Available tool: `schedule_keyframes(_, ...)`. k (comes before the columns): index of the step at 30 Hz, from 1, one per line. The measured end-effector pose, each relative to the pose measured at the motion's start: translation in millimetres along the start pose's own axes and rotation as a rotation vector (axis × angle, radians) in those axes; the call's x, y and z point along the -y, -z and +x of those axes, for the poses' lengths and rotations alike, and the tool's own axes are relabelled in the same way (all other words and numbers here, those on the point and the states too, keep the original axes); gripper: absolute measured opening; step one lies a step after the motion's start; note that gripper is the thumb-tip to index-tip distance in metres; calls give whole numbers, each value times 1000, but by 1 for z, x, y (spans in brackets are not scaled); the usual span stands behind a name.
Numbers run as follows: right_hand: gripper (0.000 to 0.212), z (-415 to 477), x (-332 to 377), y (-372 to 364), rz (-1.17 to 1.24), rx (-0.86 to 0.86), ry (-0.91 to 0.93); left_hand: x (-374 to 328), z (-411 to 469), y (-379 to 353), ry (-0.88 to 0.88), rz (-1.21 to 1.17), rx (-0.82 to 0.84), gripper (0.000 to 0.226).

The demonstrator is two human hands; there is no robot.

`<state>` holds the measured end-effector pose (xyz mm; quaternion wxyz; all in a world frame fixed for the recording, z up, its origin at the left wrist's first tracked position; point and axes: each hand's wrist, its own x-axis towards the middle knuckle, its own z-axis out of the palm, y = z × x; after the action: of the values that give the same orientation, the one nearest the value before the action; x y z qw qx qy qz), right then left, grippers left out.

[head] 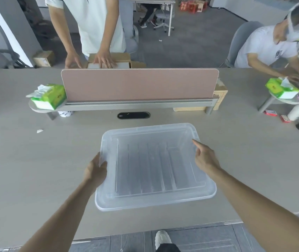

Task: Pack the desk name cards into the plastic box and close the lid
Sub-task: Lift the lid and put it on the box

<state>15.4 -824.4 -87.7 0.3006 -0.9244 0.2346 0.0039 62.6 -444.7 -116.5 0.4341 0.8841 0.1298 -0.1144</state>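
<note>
A clear plastic box with its translucent lid (108, 200) on top sits on the desk in front of me. Through the lid I see several desk name cards (152, 170) standing in rows inside. My left hand (96, 170) grips the lid's left rim, thumb on top and fingers curled under the edge. My right hand (204, 158) is at the right side of the lid, its index finger stretched out and touching the top near the right rim, the other fingers loosely bent.
A pink divider panel (139, 84) on a metal rail crosses the desk behind the box. Green tissue packs (50, 96) (279, 89) lie at both ends. A cable slot (133, 115) is just beyond the box. Two other people work across the desk.
</note>
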Motion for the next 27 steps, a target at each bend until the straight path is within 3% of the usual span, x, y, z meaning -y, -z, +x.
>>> schedule_keyframes(4,45,-1,6,-5,-20,-38,-39,-1,-5,-2,-68,35,-15,38)
schedule_keyframes(9,44,3,3,-13,-11,-91,-48,-1,3,-10,-66,97,-47,49)
schedule_keyframes(14,44,25,-4,-22,35,-121,11,-8,24,-18,-45,117,-95,33)
schedule_keyframes(20,46,71,-12,-21,-8,-119,28,-41,55,-37,-62,176,-96,42)
schedule_keyframes(23,48,89,-19,-20,-161,-1,14,-54,55,-48,-58,185,-143,47)
schedule_keyframes(25,48,97,-20,-18,-136,117,-24,-56,54,-51,-59,165,-193,43)
schedule_keyframes(27,50,96,-17,-15,-105,130,-27,-56,50,-51,-55,168,-215,39)
